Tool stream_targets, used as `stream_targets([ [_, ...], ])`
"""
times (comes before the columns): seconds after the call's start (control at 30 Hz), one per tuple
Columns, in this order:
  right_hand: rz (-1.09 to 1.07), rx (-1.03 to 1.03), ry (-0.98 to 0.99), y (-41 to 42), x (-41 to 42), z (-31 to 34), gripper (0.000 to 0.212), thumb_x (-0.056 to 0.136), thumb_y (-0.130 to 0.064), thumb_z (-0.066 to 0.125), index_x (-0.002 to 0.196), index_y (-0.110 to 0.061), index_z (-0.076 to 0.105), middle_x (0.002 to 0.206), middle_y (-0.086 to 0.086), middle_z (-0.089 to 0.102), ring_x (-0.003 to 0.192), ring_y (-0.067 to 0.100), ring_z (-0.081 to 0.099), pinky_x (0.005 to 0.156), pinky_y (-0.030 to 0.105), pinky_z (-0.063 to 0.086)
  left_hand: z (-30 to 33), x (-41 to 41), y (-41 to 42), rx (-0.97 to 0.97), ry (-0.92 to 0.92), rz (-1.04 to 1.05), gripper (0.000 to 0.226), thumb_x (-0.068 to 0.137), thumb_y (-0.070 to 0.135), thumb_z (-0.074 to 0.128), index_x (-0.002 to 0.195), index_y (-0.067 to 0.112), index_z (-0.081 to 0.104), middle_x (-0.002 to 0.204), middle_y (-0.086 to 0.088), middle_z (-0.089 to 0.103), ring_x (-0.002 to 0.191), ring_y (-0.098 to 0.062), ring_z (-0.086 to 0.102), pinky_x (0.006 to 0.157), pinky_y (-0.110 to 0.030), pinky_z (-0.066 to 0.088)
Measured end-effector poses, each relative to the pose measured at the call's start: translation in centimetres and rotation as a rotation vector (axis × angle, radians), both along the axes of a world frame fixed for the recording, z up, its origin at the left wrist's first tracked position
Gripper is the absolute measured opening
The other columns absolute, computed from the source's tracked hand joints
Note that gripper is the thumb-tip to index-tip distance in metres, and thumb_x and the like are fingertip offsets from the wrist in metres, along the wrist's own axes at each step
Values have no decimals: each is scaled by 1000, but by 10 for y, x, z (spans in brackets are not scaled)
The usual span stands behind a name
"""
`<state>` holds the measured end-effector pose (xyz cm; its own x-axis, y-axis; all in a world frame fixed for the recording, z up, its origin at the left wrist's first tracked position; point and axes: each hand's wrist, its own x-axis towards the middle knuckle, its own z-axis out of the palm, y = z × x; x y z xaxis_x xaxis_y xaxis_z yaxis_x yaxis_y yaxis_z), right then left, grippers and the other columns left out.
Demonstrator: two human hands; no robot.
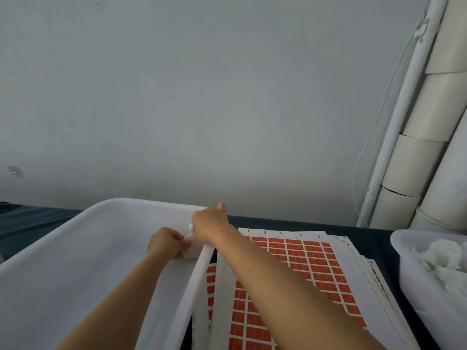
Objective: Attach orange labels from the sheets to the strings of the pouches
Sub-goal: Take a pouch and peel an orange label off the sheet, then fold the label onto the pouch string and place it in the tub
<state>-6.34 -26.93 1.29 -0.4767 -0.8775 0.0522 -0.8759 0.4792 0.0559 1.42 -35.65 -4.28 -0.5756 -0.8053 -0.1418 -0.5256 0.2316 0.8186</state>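
Both hands meet at the white tray's right rim (202,258): left hand (166,245) and right hand (209,221) pinch a white pouch (190,239) there. Label sheets (298,261) lie just right of that rim, touching it.

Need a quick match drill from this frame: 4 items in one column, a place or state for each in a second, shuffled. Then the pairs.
Things:
1. label sheets
2. left hand
3. right-edge tub
4. large white tray

Place or state:
A. holds crumpled white material
B. left of the sheets, both hands over its right rim
C. pinching a small white piece
D. stacked on the dark table, under the right forearm

Pairs: 1-D, 2-C, 3-A, 4-B
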Motion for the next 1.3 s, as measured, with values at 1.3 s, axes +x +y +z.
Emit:
stream_targets([
  [1.3, -716, -1063, -773, 403, -47, 75, 27, 87, 2, 42, 76, -11, 64, 85, 10, 64, 77, 19, 58, 72, 32, 49, 67, -71, 339, 199, 385, -515, 13, 90, 6, 58, 100, 15, 62, 95, 0, 63, 85, -12, 59, 61, -18, 47],
])
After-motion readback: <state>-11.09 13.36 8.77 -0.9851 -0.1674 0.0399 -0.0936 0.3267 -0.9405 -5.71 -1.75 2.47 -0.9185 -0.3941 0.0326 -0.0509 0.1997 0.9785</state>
